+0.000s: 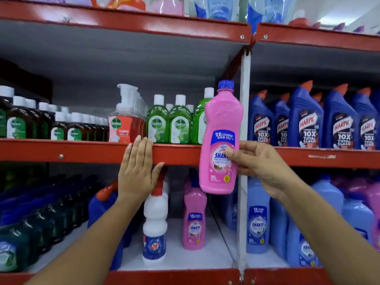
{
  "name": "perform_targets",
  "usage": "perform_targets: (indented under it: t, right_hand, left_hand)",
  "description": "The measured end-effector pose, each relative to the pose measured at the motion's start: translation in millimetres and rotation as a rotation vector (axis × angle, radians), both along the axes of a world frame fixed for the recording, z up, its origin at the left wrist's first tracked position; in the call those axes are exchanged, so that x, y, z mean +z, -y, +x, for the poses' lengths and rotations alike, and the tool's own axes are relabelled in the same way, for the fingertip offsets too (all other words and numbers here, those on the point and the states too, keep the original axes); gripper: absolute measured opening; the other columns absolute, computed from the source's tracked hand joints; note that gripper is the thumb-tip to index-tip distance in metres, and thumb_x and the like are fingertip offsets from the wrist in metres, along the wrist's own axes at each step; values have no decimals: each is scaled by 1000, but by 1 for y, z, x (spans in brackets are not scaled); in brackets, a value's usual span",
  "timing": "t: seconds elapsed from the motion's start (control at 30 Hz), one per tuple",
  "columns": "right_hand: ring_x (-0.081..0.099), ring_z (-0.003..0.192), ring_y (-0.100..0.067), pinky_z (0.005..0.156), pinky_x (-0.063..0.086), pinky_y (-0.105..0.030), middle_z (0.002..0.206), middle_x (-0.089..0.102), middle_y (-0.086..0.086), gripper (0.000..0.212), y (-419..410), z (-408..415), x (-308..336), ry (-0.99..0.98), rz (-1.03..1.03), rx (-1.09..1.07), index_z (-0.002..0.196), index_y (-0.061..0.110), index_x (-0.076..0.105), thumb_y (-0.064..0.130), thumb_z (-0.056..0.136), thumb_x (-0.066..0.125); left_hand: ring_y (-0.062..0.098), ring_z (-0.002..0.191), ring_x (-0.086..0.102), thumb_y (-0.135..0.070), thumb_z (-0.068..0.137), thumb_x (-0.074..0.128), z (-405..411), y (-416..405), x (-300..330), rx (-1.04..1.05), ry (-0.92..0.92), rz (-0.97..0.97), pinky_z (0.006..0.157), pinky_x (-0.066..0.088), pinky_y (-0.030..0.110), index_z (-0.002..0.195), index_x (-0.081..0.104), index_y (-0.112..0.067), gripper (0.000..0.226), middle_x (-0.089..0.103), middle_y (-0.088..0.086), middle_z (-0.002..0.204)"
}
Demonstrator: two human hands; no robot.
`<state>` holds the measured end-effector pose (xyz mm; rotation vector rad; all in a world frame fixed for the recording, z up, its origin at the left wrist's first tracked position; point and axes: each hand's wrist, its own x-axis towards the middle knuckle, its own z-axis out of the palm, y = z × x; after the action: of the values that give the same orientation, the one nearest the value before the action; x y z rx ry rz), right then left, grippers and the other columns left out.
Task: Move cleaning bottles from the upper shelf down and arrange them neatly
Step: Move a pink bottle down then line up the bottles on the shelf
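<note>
Right hand (259,161): fingers closed around pink Shakti bottle (221,140), held upright in air before the white shelf upright (244,79). Left hand (137,169): fingers extended, empty, flat against red shelf edge (82,151). Second pink Shakti bottle (194,219) stands on shelf below.

A: Top-shelf refill pouches (220,7) are cut off by the frame's upper edge; labels unreadable.

B: The dark bottles (26,223) at lower left blur together. The right hand (261,161) covers part of the pink bottle (221,140) label.
</note>
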<state>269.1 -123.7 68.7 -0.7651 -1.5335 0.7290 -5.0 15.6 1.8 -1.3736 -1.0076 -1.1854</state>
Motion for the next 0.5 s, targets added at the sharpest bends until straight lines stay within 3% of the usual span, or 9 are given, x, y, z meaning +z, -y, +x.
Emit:
perform_targets:
  t: [0.23, 0.5]
  right_hand:
    - [75, 82, -17, 65, 58, -23, 89, 79, -4, 38, -18, -5, -99, -85, -58, 34, 100, 12, 70, 17, 63, 76]
    - [73, 94, -22, 78, 60, -30, 99, 78, -7, 49, -59, -14, -183, -108, -213, 59, 106, 12, 69, 15, 58, 81]
  left_hand:
    - [32, 144, 24, -45, 105, 22, 0, -2, -3, 22, -7, -14, 121, 17, 45, 146, 29, 4, 65, 36, 22, 151]
    - [34, 141, 32, -43, 105, 26, 0, -7, -4, 37, -2, 80, 119, 22, 46, 143, 37, 5, 63, 42, 21, 147]
